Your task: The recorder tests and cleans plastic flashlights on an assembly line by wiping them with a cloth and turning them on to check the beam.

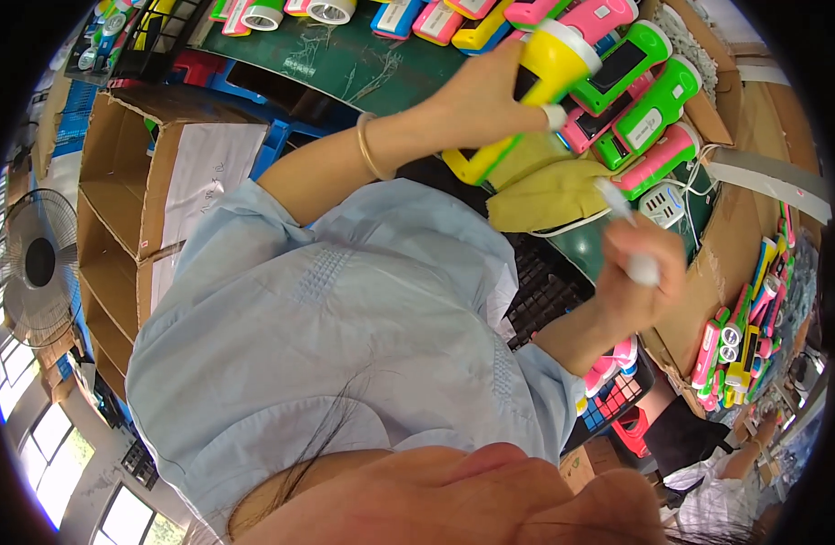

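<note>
My left hand [490, 102], with a bangle on its wrist, is closed around a yellow flashlight [557, 62] with a white-rimmed head. A white cover sits on the tip of my left thumb. The flashlight tilts over the bench, its head toward the upper right and its yellow handle end toward the lower left. My right hand [642, 254] is raised at the bench's near right, fingers curled. A blurred white slim thing [614, 195] juts from it; whether this is held or a fingertip cover is unclear. A yellow cloth [549, 195] lies between the hands.
Green and pink flashlights [652, 113] crowd the green bench [345, 65] beyond my hands. A white multi-port charger [662, 205] with cables sits at the right. More flashlights fill a box [744, 350]. A cardboard divider box [118, 218] and a fan [39, 263] stand left.
</note>
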`<control>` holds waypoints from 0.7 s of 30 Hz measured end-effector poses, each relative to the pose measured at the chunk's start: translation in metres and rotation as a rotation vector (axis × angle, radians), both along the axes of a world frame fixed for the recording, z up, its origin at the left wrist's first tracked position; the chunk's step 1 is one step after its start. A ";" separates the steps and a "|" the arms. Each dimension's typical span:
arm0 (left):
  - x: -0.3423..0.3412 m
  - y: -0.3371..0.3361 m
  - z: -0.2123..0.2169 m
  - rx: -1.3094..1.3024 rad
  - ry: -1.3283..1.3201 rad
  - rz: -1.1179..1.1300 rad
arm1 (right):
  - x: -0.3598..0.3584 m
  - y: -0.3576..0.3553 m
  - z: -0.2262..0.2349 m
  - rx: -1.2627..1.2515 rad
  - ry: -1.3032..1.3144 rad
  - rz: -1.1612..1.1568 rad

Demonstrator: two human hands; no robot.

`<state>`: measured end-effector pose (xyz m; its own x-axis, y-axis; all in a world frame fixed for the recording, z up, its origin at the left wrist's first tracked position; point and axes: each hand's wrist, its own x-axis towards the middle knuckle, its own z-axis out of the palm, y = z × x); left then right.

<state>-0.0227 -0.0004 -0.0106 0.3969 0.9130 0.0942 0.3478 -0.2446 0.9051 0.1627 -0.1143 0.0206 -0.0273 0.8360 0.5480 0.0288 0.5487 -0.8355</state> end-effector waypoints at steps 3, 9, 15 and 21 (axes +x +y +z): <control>-0.003 -0.003 0.003 -0.114 -0.029 -0.094 | 0.013 0.006 0.016 -0.190 0.076 -0.269; 0.007 -0.024 0.011 -0.243 -0.050 -0.429 | 0.005 0.066 -0.007 -0.229 -0.364 -0.149; 0.008 -0.033 0.010 -0.180 0.120 -0.441 | -0.007 0.072 -0.008 -0.322 -0.628 -0.285; 0.011 -0.028 0.005 -0.083 0.246 -0.423 | -0.008 0.069 0.004 -0.390 -0.745 -0.354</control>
<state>-0.0115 -0.0287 -0.0055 0.7354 0.6678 -0.1146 0.4394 -0.3412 0.8310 0.1548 -0.0451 0.0246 0.0326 0.9852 0.1684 0.7484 0.0876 -0.6575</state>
